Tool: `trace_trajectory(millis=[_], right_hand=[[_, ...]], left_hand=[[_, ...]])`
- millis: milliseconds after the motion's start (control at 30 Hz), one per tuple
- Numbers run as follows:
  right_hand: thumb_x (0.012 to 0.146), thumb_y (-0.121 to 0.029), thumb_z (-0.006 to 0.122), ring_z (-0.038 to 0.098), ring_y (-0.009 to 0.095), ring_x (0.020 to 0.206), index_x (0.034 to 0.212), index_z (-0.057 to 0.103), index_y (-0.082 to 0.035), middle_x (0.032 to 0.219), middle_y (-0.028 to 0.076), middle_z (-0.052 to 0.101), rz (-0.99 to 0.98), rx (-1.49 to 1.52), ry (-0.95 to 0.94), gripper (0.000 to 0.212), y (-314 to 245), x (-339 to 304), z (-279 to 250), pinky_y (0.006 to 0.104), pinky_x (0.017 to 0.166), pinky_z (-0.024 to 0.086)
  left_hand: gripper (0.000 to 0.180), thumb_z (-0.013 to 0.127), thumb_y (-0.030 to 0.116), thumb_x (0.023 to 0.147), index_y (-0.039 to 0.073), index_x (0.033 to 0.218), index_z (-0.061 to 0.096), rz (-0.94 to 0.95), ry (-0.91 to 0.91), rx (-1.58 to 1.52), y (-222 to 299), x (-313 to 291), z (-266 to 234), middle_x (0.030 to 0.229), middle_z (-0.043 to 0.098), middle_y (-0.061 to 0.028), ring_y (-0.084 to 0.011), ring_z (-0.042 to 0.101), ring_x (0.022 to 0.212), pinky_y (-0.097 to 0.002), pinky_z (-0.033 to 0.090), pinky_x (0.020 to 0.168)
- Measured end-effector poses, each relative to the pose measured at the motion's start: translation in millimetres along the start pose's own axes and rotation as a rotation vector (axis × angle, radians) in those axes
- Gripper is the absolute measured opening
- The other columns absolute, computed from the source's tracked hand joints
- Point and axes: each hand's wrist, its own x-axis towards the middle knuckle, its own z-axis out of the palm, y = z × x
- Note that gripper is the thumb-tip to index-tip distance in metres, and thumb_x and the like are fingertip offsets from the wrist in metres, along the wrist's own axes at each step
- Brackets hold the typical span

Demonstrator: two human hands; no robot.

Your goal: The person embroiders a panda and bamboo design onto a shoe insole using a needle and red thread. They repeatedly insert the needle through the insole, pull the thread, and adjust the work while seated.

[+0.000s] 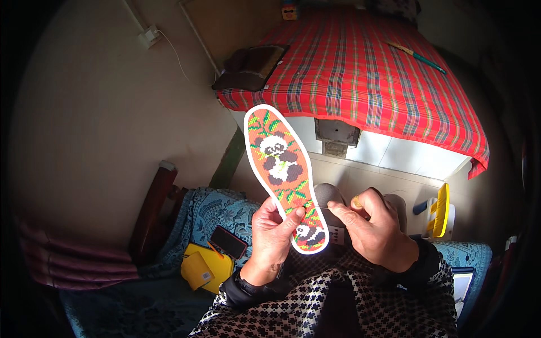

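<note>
An embroidered insole (283,179) with a white border is held up in front of me. Its orange-red face carries stitched pandas and green leaves. My left hand (273,230) grips its lower part by the edge, thumb on top and fingers behind. To the right, my right hand (373,225) is closed in a pinch close to the insole's edge, with a yellowish band, perhaps a thimble, on one finger. A thin pale thread (322,208) runs from the insole to the pinching fingertips. Whether a needle is in them is too small to tell.
A bed or table with a red plaid cover (344,73) lies ahead, bearing a green stick (422,59) and a dark folded item (251,66). Beside me on blue patterned fabric are a phone (228,242) and yellow pouches (207,267). A yellow-and-white container (441,213) stands right.
</note>
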Motion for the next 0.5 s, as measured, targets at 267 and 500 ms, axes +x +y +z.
trace_trajectory(millis=[267, 500], right_hand=[[0.073, 0.001, 0.067, 0.053, 0.02, 0.064, 0.094, 0.066, 0.005, 0.072, 0.007, 0.043, -0.073, -0.066, -0.031, 0.021, -4.6, 0.5, -3.7, 0.0291, 0.048, 0.046], [0.073, 0.002, 0.066, 0.052, 0.021, 0.066, 0.094, 0.065, 0.006, 0.073, 0.008, 0.043, -0.088, -0.061, -0.025, 0.021, -1.5, 0.2, -2.9, 0.0293, 0.049, 0.047]], left_hand=[[0.028, 0.064, -0.008, 0.081, -0.003, 0.108, 0.059, 0.041, -0.013, -0.011, 2.3, -6.7, 5.7, 0.102, 0.067, -0.012, -0.0146, 0.065, 0.088, -0.0292, 0.053, 0.081], [0.029, 0.064, -0.007, 0.082, -0.003, 0.109, 0.058, 0.058, 0.001, 0.064, 2.3, -5.7, 7.1, 0.103, 0.066, -0.0108, -0.0136, 0.064, 0.089, -0.0283, 0.053, 0.081]])
